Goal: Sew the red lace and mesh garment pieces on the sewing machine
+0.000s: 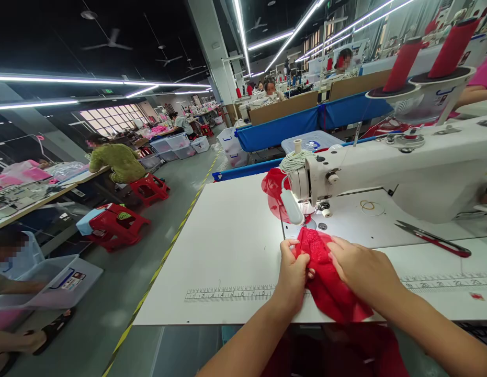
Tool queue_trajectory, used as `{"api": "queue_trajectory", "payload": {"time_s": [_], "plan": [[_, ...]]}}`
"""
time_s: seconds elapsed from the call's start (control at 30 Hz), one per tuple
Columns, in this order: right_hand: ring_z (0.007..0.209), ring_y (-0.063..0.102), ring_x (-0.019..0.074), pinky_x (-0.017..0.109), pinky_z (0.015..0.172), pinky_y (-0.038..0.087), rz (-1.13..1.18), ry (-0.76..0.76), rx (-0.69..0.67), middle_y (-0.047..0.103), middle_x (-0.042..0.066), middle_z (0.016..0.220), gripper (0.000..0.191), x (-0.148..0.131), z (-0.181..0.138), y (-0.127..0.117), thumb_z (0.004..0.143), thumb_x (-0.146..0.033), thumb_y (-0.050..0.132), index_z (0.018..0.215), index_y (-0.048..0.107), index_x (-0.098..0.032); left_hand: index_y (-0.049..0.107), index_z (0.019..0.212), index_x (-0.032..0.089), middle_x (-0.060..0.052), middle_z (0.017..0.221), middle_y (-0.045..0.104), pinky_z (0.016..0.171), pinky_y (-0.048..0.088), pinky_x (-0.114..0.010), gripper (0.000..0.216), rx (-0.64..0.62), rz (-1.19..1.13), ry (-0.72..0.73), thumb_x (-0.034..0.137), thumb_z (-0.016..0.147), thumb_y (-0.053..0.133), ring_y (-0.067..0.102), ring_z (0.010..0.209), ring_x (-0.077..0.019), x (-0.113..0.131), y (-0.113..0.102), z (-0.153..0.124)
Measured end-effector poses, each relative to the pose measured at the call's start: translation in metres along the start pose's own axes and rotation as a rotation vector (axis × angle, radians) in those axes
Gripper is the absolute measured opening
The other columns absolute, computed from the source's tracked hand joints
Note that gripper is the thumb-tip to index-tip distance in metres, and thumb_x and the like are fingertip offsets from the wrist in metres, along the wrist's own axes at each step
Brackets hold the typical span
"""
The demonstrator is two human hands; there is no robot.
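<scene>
The red lace cloth (325,285) lies at the front of the white table (235,246), just short of the needle of the sewing machine (384,173). Its lower part hangs over the table's near edge. Both hands are closed on it, close together. The left hand (292,272) pinches its left edge between thumb and fingers. The right hand (361,269) covers its right side with fingers curled onto the lace, and its thumb is hidden. Gripped from both sides like this, the soft lace is probably held gathered so that it cannot slip off the edge. The cloth's top reaches up between the hands toward the machine's foot. More red cloth (272,191) is bunched behind the needle. Red-handled snips (435,240) rest to the right, seemingly within easy reach. A printed ruler (231,293) runs along the table's front.
</scene>
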State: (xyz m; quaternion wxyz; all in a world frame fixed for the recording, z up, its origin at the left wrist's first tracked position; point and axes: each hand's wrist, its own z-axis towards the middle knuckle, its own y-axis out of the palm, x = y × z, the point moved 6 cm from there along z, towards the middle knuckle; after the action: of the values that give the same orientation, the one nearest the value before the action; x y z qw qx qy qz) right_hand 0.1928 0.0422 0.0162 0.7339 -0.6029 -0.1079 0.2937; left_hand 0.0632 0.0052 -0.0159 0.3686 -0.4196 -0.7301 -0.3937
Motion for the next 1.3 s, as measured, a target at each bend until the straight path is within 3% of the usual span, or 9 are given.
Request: {"api": "queue_trajectory", "payload": {"time_s": [0.1, 0.2, 0.4, 0.6, 0.73, 0.87, 1.07, 1.2, 1.3], "plan": [[0.085, 0.068, 0.0212, 0.032, 0.066, 0.054, 0.309, -0.181, 0.089, 0.073, 0.008, 0.1, 0.029, -0.018, 0.003, -0.006, 0.092, -0.011, 0.037, 0.09, 0.064, -0.023, 0.037, 0.116, 0.023, 0.007, 0.071, 0.055, 0.054, 0.037, -0.019, 0.039, -0.008, 0.018, -0.01, 0.016, 0.081, 0.053, 0.044, 0.049, -0.0064, 0.001, 0.001, 0.0], [0.081, 0.067, 0.0183, 0.032, 0.072, 0.057, 0.474, -0.238, 0.101, 0.071, 0.006, 0.094, 0.03, -0.027, 0.01, 0.001, 0.095, -0.01, 0.033, 0.091, 0.059, -0.023, 0.037, 0.12, 0.021, 0.007, 0.068, 0.055, 0.055, 0.038, -0.018, 0.04, -0.013, 0.015, -0.031, 0.017, 0.083, 0.052, 0.045, 0.051, -0.0072, 0.002, 0.001, 0.0], [0.071, 0.066, 0.0199, 0.034, 0.063, 0.057, 0.386, -0.237, 0.107, 0.067, 0.007, 0.087, 0.027, -0.009, 0.016, 0.024, 0.1, -0.02, 0.036, 0.082, 0.057, -0.022, 0.036, 0.123, 0.025, 0.01, 0.068, 0.049, 0.052, 0.036, -0.017, 0.046, 0.02, -0.044, -0.036, 0.013, 0.08, 0.047, 0.042, 0.047, -0.0055, 0.006, -0.002, -0.002], [0.074, 0.067, 0.0176, 0.029, 0.055, 0.052, 0.025, -0.303, 0.248, 0.061, 0.017, 0.133, 0.027, -0.005, -0.006, 0.016, 0.1, -0.014, 0.037, 0.099, 0.063, -0.02, 0.051, 0.102, 0.018, 0.008, 0.057, 0.048, 0.055, 0.044, -0.018, 0.025, -0.098, 0.401, -0.01, 0.009, 0.086, 0.035, 0.053, 0.049, -0.009, 0.022, 0.005, 0.005], [0.095, 0.065, 0.023, 0.033, 0.074, 0.053, -0.033, -0.446, 0.353, 0.068, 0.014, 0.115, 0.027, -0.016, -0.014, 0.004, 0.097, -0.007, 0.041, 0.096, 0.064, -0.019, 0.056, 0.094, 0.018, 0.005, 0.049, 0.054, 0.051, 0.045, -0.021, 0.02, -0.183, 0.557, 0.02, 0.006, 0.085, 0.045, 0.055, 0.049, -0.0139, 0.033, 0.005, 0.014], [0.072, 0.058, 0.0187, 0.031, 0.061, 0.043, 0.056, -0.54, 0.225, 0.067, 0.005, 0.086, 0.028, -0.015, -0.019, 0.0, 0.087, 0.002, 0.044, 0.086, 0.061, -0.02, 0.055, 0.099, 0.019, 0.006, 0.045, 0.054, 0.045, 0.044, -0.024, 0.021, -0.255, 0.68, -0.01, 0.006, 0.086, 0.045, 0.054, 0.042, -0.0167, 0.033, 0.005, 0.019], [0.066, 0.055, 0.0195, 0.032, 0.058, 0.043, 0.151, -0.475, 0.007, 0.062, 0.003, 0.077, 0.026, -0.009, -0.016, -0.009, 0.081, 0.0, 0.044, 0.076, 0.056, -0.022, 0.054, 0.114, 0.014, 0.004, 0.051, 0.058, 0.056, 0.057, -0.032, 0.03, -0.298, 0.767, -0.025, 0.007, 0.089, 0.037, 0.066, 0.052, -0.0209, 0.029, 0.007, 0.019], [0.079, 0.064, 0.0191, 0.031, 0.07, 0.055, 0.458, -0.278, 0.065, 0.067, 0.007, 0.092, 0.029, -0.01, 0.009, -0.006, 0.092, -0.005, 0.037, 0.088, 0.062, -0.02, 0.058, 0.103, 0.018, 0.003, 0.06, 0.061, 0.06, 0.057, -0.032, 0.023, -0.272, 0.869, 0.114, 0.01, 0.09, 0.041, 0.065, 0.056, -0.0192, 0.03, 0.008, 0.016], [0.09, 0.069, 0.0208, 0.034, 0.079, 0.059, 0.491, -0.231, 0.105, 0.071, 0.011, 0.103, 0.032, -0.007, 0.024, 0.01, 0.091, -0.006, 0.036, 0.094, 0.064, -0.019, 0.062, 0.1, 0.019, 0.0, 0.074, 0.067, 0.064, 0.055, -0.029, 0.026, -0.254, 0.976, 0.207, 0.008, 0.088, 0.042, 0.066, 0.063, -0.0176, 0.033, 0.007, 0.014]]}}
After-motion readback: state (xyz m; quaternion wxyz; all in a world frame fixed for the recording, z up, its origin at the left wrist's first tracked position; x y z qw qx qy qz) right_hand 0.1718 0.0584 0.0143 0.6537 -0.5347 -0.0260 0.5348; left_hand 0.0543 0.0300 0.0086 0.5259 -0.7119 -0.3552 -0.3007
